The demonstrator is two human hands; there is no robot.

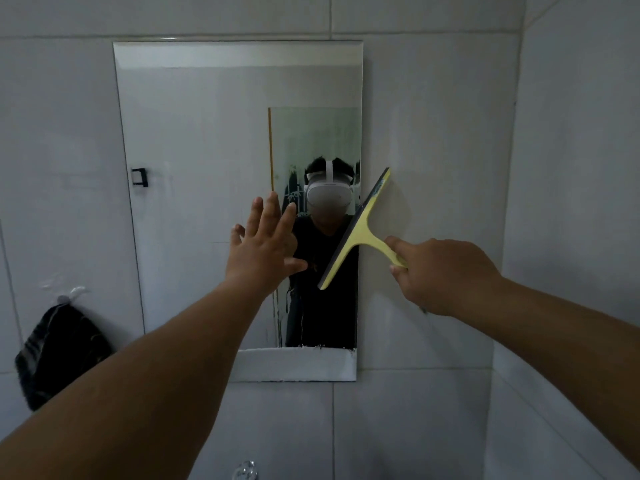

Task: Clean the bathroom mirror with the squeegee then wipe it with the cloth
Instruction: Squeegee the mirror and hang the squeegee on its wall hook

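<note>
The rectangular frameless bathroom mirror (194,202) with bevelled edges hangs on a wall of large pale grey glazed tiles (433,116), and soapy streaks and drip trails show on its lower right part. The yellow plastic T-shaped squeegee (360,230) with a dark rubber blade lies tilted across the mirror's right edge, its upper end over the tile and its lower end over the glass; whether the blade touches the surface cannot be told. The right hand (440,275) provides the grip: its fingers are curled round the end of the yellow handle, index finger extended along the stem. The left hand (266,244) has its fingers spread and straight, held flat toward the glass just left of the blade and holding nothing; contact with the mirror cannot be confirmed. The squeegee is judged light and rigid, with a smooth handle that may turn slippery when wet; the handle stem is the correct place to hold it, and the flexible blade needs even pressure along its length. The mirror is hard, slick and fragile, so pressure should stay moderate. A dark, soft, crumpled cloth (59,358) hangs from a clear hook (74,294) on the tile at lower left, well apart from the mirror; it is judged limp and light, to be gathered by a fold. A chrome tap top (245,471) shows at the bottom edge.
</note>
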